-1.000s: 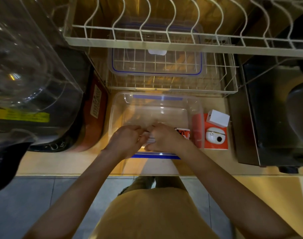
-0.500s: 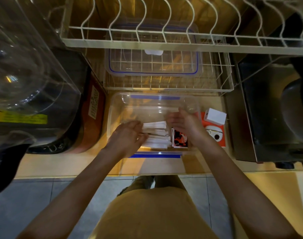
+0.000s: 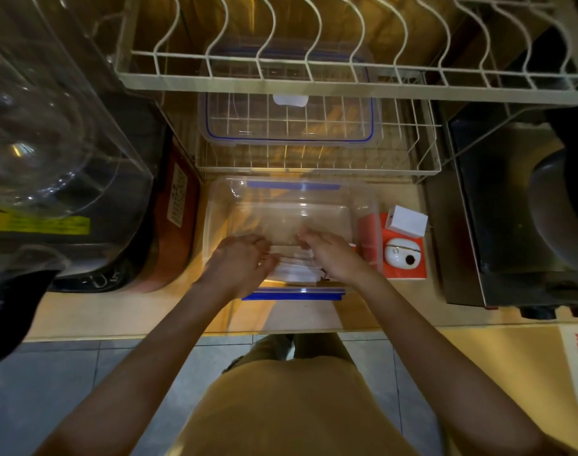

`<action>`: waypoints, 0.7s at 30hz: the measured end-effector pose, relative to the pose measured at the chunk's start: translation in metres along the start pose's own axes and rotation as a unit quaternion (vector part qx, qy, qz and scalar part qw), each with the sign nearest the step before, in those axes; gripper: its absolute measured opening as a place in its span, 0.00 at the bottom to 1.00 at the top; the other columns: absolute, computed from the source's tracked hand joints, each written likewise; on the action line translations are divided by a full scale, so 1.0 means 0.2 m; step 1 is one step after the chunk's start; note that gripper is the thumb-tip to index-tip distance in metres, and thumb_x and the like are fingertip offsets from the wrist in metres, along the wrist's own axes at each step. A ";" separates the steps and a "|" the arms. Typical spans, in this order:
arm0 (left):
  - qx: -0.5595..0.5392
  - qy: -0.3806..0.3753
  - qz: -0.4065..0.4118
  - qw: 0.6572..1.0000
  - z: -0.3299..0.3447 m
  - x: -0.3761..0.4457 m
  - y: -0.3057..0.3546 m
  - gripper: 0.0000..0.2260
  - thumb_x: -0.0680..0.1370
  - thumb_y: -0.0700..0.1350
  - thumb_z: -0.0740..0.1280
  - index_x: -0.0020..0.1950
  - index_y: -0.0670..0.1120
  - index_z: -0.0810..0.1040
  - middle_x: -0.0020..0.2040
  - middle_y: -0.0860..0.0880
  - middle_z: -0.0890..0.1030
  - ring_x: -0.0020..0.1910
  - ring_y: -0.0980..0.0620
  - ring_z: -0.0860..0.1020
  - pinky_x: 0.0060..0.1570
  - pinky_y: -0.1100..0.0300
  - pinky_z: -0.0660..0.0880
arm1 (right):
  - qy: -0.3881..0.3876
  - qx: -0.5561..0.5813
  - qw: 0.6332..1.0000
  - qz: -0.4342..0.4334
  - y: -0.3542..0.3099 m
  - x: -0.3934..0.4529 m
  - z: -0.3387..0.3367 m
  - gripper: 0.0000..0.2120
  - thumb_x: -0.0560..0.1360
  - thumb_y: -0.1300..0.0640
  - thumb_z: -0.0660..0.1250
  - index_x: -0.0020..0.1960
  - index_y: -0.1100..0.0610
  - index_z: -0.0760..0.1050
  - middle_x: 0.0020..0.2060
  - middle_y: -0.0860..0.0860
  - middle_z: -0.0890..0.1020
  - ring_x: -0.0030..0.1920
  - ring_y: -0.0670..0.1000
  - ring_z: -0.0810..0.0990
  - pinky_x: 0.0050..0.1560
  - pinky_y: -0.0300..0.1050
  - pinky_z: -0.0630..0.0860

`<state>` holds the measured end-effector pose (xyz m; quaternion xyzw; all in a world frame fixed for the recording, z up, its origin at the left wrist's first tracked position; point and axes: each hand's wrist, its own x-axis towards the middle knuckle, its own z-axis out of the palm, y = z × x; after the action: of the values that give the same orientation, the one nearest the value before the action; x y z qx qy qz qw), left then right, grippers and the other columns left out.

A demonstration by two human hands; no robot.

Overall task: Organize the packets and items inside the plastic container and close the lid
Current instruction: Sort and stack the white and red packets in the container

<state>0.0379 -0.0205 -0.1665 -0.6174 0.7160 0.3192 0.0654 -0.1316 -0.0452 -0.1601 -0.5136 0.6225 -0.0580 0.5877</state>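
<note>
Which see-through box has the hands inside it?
The clear container on the counter, nearest the person: both hands reach into it. The other clear box sits behind in the wire rack.

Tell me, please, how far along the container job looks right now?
Done: white packets sit inside the open container. In hand: both hands, left hand and right hand, are squaring that stack. Left: the lid, lying in the wire rack, is not yet on.

left hand [image 3: 240, 264], right hand [image 3: 333, 255] | on white packets [image 3: 296, 269] (stacked) | in container [image 3: 215, 205]

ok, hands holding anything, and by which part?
Both the left hand and the right hand press the white packets from their two ends; a full grasp cannot be told.
</note>
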 end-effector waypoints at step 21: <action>-0.031 0.012 -0.033 0.999 -0.01 -0.02 0.02 0.16 0.79 0.54 0.55 0.62 0.52 0.74 0.63 0.49 0.77 0.60 0.48 0.75 0.59 0.53 0.70 | 0.010 0.277 0.937 0.211 0.00 0.07 -0.01 0.34 0.73 0.35 0.59 0.67 0.59 0.67 0.59 0.58 0.77 0.58 0.59 0.76 0.63 0.51 0.70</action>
<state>0.0358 -0.0178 -0.1620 -0.6459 0.6858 0.3318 0.0481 -0.1311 -0.0560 -0.1682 -0.1866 0.6816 -0.1080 0.6993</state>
